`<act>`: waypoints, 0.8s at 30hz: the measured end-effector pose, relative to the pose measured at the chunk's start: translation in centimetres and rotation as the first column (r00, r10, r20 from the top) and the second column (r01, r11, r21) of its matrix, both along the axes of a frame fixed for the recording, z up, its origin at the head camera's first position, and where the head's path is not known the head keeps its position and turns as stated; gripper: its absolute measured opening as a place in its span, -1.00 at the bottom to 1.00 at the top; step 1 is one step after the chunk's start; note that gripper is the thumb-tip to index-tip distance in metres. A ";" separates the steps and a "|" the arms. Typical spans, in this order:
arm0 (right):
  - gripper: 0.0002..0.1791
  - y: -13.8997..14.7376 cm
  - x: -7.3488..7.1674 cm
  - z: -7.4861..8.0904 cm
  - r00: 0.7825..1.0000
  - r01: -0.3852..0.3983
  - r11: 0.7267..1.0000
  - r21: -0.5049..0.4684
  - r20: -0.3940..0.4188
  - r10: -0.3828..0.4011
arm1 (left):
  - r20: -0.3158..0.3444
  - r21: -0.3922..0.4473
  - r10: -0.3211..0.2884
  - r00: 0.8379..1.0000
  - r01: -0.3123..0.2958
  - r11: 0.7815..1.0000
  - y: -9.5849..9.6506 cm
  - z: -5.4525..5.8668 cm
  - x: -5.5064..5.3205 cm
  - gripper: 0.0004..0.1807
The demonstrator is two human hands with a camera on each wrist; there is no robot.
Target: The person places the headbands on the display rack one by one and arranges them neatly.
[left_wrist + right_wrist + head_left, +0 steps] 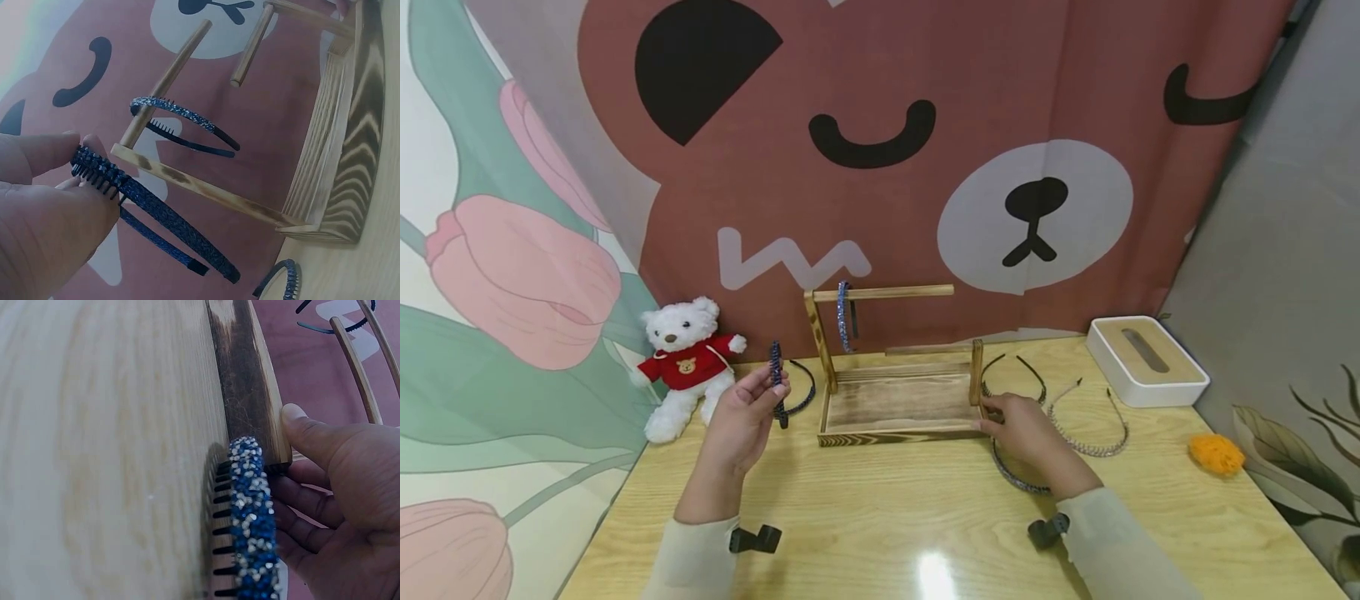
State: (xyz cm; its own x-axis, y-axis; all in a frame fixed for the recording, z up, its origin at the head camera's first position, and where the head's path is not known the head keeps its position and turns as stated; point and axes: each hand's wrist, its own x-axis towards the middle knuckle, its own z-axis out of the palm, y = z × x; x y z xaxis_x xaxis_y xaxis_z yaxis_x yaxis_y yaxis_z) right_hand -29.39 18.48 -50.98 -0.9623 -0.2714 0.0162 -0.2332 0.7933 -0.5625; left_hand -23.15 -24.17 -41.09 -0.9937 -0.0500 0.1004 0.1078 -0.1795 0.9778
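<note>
My left hand [745, 421] pinches a dark beaded headband [777, 379] at its top between thumb and fingers. In the left wrist view its toothed inner side shows and both ends point away from the hand. My right hand [1022, 429] grips the right front corner of a wooden display stand [895, 437], thumb on the edge and fingers curled round the end. A glittery blue headband [842, 317] hangs from the stand's upper left bar. Beside the right hand lies a blue and silver headband [253, 519], partly hidden by that hand in the head view.
Behind the left hand another dark headband [808, 400] lies on the table. To the right are a black headband [1041, 379] and a pale beaded one [1101, 451]. A white teddy bear [681, 367], a tissue box [1150, 367] and an orange fluffy thing [1216, 454] stand around.
</note>
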 end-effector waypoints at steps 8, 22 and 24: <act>-0.37 0.0 0.1 0.1 1.000 0.002 1.000 -0.003 0.002 -0.002 | 0.015 -0.030 0.089 0.996 -0.089 0.996 0.0 0.0 -0.3 -0.56; -0.37 0.0 0.1 0.1 1.000 0.005 1.000 -0.010 0.002 -0.005 | -0.017 0.229 -0.013 1.000 0.017 0.973 -0.3 1.3 0.2 -0.66; -0.37 0.0 0.1 0.0 1.000 0.005 1.000 -0.006 -0.003 -0.005 | -0.048 0.241 -0.039 0.998 0.049 0.969 -0.2 1.5 0.3 -0.63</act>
